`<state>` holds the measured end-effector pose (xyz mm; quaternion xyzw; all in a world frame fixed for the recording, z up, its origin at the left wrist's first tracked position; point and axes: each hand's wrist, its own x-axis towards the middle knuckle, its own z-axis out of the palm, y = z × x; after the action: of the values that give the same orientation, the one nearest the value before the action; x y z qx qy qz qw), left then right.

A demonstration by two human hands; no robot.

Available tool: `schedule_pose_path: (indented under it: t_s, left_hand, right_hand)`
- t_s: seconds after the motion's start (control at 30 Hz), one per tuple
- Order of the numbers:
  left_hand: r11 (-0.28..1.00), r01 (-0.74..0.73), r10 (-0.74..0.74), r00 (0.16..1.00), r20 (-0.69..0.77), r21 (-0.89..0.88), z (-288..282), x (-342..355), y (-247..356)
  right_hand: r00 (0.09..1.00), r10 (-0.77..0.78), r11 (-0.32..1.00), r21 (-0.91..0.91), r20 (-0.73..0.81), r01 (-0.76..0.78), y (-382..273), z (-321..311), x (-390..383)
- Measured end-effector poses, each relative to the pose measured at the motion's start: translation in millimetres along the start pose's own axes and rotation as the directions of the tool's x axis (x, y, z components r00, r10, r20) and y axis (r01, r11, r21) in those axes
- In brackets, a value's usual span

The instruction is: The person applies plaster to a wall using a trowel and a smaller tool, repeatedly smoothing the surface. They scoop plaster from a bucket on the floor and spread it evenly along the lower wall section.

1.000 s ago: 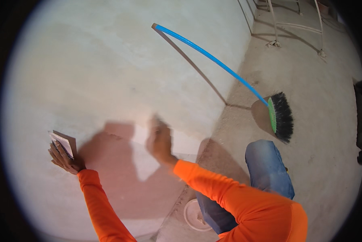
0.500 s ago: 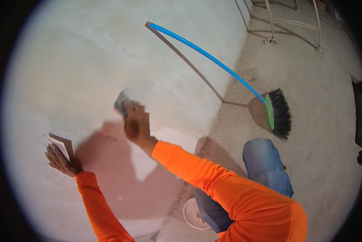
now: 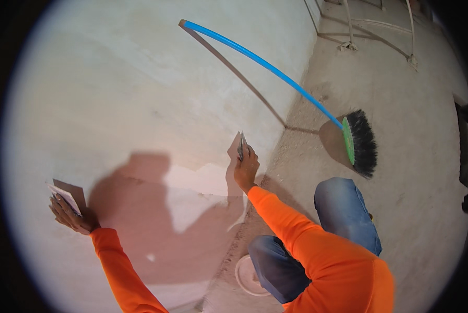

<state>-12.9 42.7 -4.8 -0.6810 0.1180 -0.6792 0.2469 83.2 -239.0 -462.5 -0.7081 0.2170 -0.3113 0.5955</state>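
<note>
On the pale plastered wall, my left hand at the lower left holds a flat, whitish plate-like tool, fingers curled against it. Further right, near where wall meets floor, my right hand grips a thin grey scraper blade, seen almost edge-on close to the wall surface. Both tools throw shadows on the plaster, and whether the blade touches it I cannot tell. A broom with a blue handle leans against the wall to the right of my hands, its black-bristled head on the floor.
Dusty concrete floor runs along the wall, where my bent knees are. A round pale lid or bucket is partly behind my knee. Metal frame legs stand at top right, and dark objects line the right edge.
My right hand swept left and up across the wall, then came back rightward, blade now edge-on. My left hand sits slightly lower and further left in view, still holding its plate.
</note>
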Motion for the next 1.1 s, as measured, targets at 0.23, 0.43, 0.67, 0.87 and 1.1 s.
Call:
schedule_pose_path:
  t_s: [0.23, 0.43, 0.67, 0.87, 1.1]
  left_hand:
    - [0.999, -0.028, 0.028, 0.999, -0.017, -0.016, 0.2, 1.5, 1.0]
    - [0.999, -0.006, 0.006, 1.000, 0.009, -0.042, -1.1, 2.2, 1.2]
    - [0.997, -0.021, 0.021, 1.000, 0.009, -0.079, -3.5, 3.4, 4.5]
    - [0.999, -0.027, 0.027, 1.000, 0.011, -0.045, -2.1, 4.0, 1.3]
    - [0.996, -0.067, 0.067, 0.998, -0.003, -0.059, -0.3, 2.5, -0.8]
  right_hand:
    - [0.939, -0.124, 0.989, -0.037, 0.321, 0.144, -35.8, -4.2, -76.3]
    - [0.836, 0.502, 0.724, 0.420, 0.222, -0.547, 3.0, 9.8, -12.9]
    - [0.990, 0.060, 0.943, 0.317, 0.126, -0.098, -94.9, 3.3, 5.5]
    - [0.933, 0.353, 0.780, 0.527, 0.075, -0.338, -46.3, -2.2, -33.6]
    - [0.963, 0.229, 0.973, -0.002, -0.143, -0.232, -36.9, 31.5, -45.6]
